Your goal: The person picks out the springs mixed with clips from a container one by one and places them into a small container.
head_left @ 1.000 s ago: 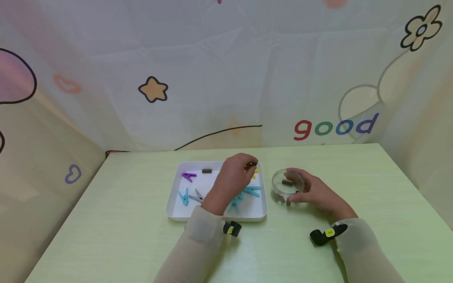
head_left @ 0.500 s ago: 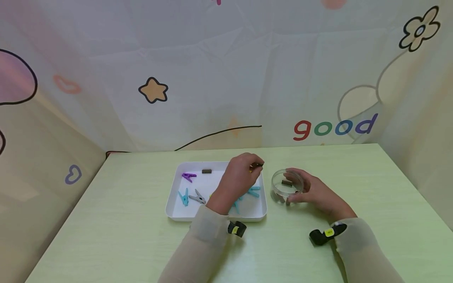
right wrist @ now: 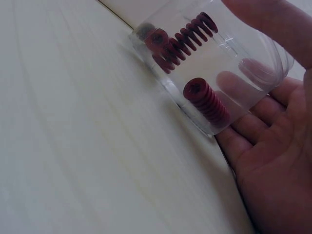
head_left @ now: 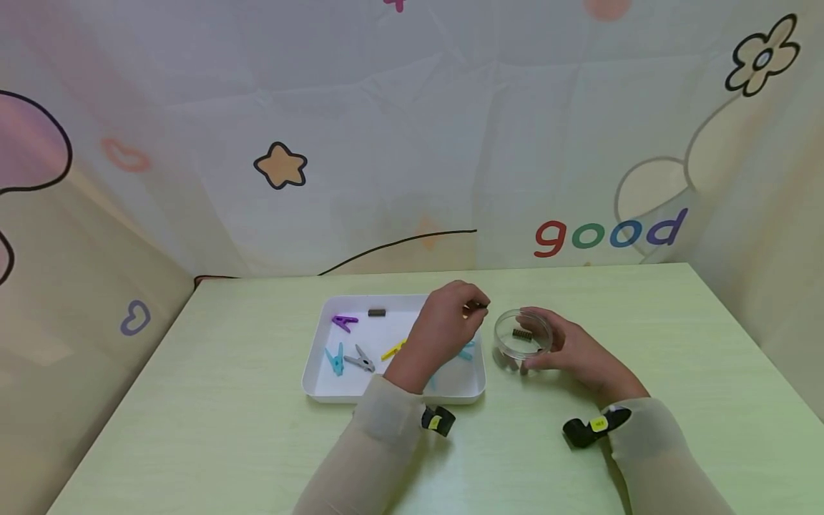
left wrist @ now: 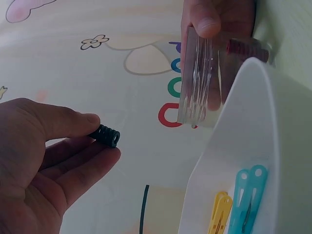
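Note:
My left hand (head_left: 444, 325) pinches a dark coil spring (left wrist: 108, 136) between thumb and fingers, above the right side of a white tray (head_left: 393, 398). One end of the spring sticks out past the fingertips in the left wrist view. My right hand (head_left: 571, 350) holds a clear round container (left wrist: 195, 78) from its right side, the thumb at the rim. Red coil springs (right wrist: 207, 100) lie inside it, seen through the wall in the right wrist view. Another dark coil spring (head_left: 376, 312) rests in the tray near its back wall.
In the tray lie a purple clothespin (head_left: 344, 322), a grey clothespin (head_left: 360, 358), a yellow clothespin (head_left: 393, 350) and a light blue clothespin (head_left: 335, 360). More blue and yellow ones are partly behind my left hand. A printed cloth (head_left: 386, 157) hangs behind the table.
My left hand has moved right with the spring, from over the tray towards the clear container. The right hand and container have stayed in place.

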Action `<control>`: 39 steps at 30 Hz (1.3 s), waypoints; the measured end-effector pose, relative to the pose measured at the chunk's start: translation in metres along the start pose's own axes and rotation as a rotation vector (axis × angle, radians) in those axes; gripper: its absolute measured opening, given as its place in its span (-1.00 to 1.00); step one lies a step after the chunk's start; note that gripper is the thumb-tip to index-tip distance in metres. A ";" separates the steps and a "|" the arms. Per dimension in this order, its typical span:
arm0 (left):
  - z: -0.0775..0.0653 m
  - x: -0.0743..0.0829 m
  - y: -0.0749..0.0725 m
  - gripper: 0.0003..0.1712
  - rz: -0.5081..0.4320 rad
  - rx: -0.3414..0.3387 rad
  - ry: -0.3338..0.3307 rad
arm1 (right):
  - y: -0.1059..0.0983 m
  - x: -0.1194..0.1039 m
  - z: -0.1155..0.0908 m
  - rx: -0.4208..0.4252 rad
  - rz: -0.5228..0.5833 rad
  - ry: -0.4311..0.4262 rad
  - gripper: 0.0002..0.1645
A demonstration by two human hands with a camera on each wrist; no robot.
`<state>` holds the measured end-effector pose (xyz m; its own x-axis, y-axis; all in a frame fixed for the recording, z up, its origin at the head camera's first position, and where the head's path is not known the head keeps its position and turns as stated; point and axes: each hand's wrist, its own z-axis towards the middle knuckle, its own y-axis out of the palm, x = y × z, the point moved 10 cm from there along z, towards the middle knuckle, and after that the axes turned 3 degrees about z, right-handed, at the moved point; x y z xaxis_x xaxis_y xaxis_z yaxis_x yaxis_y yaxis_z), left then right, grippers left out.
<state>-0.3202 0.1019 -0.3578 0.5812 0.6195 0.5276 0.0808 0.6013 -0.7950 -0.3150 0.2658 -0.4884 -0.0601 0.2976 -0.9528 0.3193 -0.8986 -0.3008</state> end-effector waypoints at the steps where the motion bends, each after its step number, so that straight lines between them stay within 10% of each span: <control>1: 0.000 0.000 0.001 -0.85 -0.001 -0.002 0.000 | 0.000 0.000 0.000 -0.001 -0.001 -0.001 -0.03; 39: -0.004 -0.004 0.032 -0.88 -0.243 0.025 0.001 | -0.002 0.002 -0.001 0.000 -0.048 -0.005 -0.04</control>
<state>-0.3170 0.1168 -0.3860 0.5478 0.4543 0.7025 0.1987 0.7450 -0.6368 -0.3142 0.2683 -0.4895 -0.0803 0.3392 -0.9373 0.3156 -0.8833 -0.3467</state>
